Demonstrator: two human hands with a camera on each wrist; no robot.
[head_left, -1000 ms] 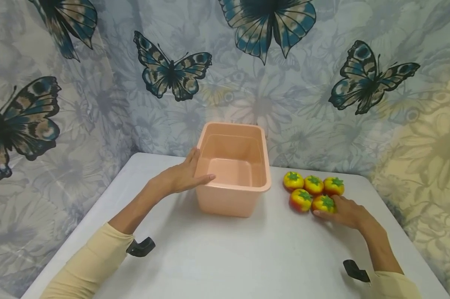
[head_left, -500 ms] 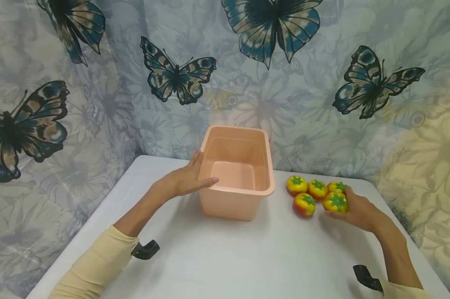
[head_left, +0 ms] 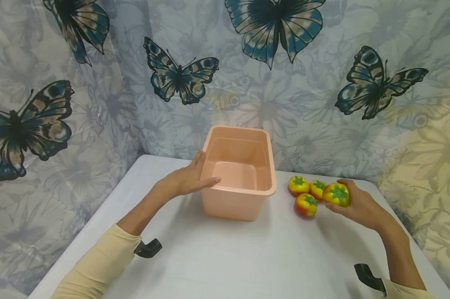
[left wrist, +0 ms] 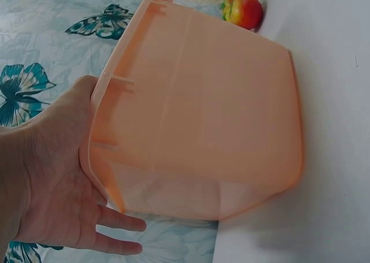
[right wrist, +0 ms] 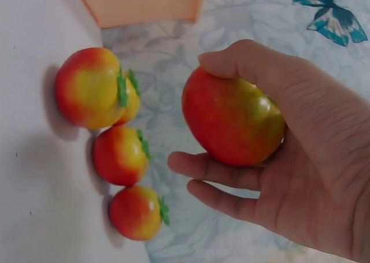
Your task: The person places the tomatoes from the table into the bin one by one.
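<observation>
In the head view my left hand [head_left: 185, 178] rests on the near left corner of a peach plastic bin [head_left: 238, 203], thumb over the rim. The left wrist view shows straight fingers [left wrist: 118, 245] outside the bin. My right hand [head_left: 363, 207] holds a red-and-yellow tomato [head_left: 336, 194] with a green leafy top, raised off the table. Thumb and fingers go round it in the right wrist view. Several more tomatoes [right wrist: 121, 156] lie beside it on the table; the held one hides one of them from the head view. The bin's visible inside holds nothing.
A white-covered table [head_left: 228, 257] carries the bin at its back middle, with the loose tomatoes to the bin's right. Butterfly-print cloth [head_left: 284, 108] hangs close behind the table and along its left side. Black wrist mounts [head_left: 148, 248] stick out from both sleeves.
My right hand has lifted the near right tomato from the group, up off the table. The left hand stays on the bin. The whole head view has shifted slightly.
</observation>
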